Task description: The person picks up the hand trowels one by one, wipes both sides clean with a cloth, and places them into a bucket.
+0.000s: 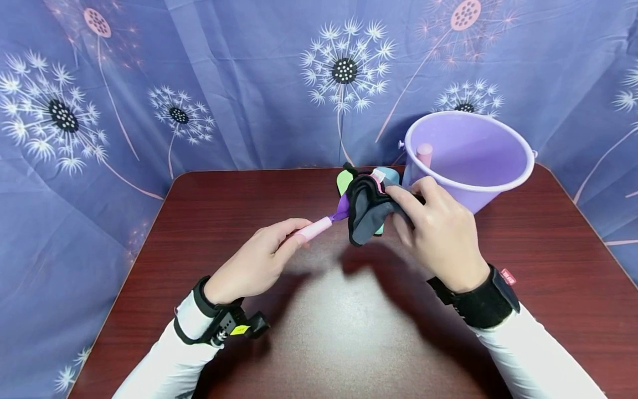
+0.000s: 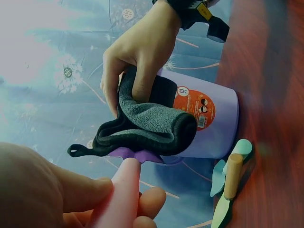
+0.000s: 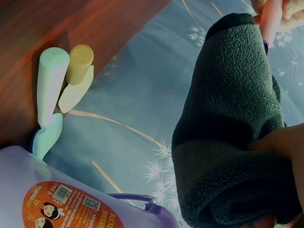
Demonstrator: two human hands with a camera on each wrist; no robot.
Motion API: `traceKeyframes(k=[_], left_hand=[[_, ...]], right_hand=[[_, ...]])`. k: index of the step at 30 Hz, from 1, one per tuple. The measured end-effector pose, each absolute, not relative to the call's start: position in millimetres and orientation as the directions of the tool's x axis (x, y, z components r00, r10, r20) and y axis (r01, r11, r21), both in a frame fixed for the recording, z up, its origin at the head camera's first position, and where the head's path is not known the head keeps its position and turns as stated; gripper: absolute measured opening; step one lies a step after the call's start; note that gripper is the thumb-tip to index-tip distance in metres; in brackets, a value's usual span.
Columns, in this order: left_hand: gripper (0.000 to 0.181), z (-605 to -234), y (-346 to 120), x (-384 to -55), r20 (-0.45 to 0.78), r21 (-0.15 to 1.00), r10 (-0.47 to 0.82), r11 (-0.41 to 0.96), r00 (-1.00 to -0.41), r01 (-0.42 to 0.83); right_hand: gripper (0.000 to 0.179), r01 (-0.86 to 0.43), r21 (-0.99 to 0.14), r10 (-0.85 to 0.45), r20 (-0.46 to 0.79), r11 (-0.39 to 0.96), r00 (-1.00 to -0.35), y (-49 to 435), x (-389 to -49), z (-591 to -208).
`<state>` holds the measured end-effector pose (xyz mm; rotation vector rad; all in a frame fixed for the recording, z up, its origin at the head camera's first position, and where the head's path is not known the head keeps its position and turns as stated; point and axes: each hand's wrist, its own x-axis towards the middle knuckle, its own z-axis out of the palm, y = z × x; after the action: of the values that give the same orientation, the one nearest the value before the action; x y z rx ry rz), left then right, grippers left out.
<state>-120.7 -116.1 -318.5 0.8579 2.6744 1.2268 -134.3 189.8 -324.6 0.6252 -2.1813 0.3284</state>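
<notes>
My left hand (image 1: 256, 260) grips the pink handle of a toy shovel (image 1: 316, 228), holding it above the table. Its purple blade (image 2: 124, 153) shows only near the handle; the rest is behind or inside a folded cloth. That cloth (image 1: 371, 220) is grey and fuzzy with black edging and a hanging loop. My right hand (image 1: 442, 235) pinches it between thumb and fingers, against the blade. In the right wrist view the cloth (image 3: 228, 95) hangs in thick folds beside the pink handle.
A purple bucket (image 1: 466, 200) stands at the back right, with a pink handle (image 1: 425, 153) sticking up inside it. Beside it on the table lie a mint-green shovel (image 3: 51, 85) and a light green shovel with a tan handle (image 3: 80, 64). A flowered curtain (image 1: 249, 83) hangs behind.
</notes>
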Motion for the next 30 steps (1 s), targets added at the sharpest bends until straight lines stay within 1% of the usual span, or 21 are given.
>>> traceKeyframes(k=[8, 16, 22, 30], left_hand=[[0.023, -316.8, -117.1, -120.1, 0.159, 0.717, 0.507, 0.531, -0.847, 0.452], [0.02, -317.6, -117.8, -120.5, 0.145, 0.74, 0.502, 0.517, -0.853, 0.431], [0.019, -316.6, -118.4, -120.9, 0.13, 0.767, 0.503, 0.495, -0.855, 0.408], [0.021, -314.0, -117.0, -120.0, 0.112, 0.786, 0.496, 0.486, -0.861, 0.381]], right_hand=[[0.034, -0.491, -0.068, -0.275, 0.759, 0.868, -0.59, 193.3, -134.7, -324.0], [0.033, -0.466, -0.09, -0.245, 0.756, 0.88, -0.608, 193.2, -134.9, -325.2], [0.034, -0.448, -0.069, -0.265, 0.722, 0.892, -0.639, 194.1, -134.0, -326.4], [0.035, -0.497, -0.042, -0.326, 0.706, 0.867, -0.629, 189.8, -132.6, -329.5]])
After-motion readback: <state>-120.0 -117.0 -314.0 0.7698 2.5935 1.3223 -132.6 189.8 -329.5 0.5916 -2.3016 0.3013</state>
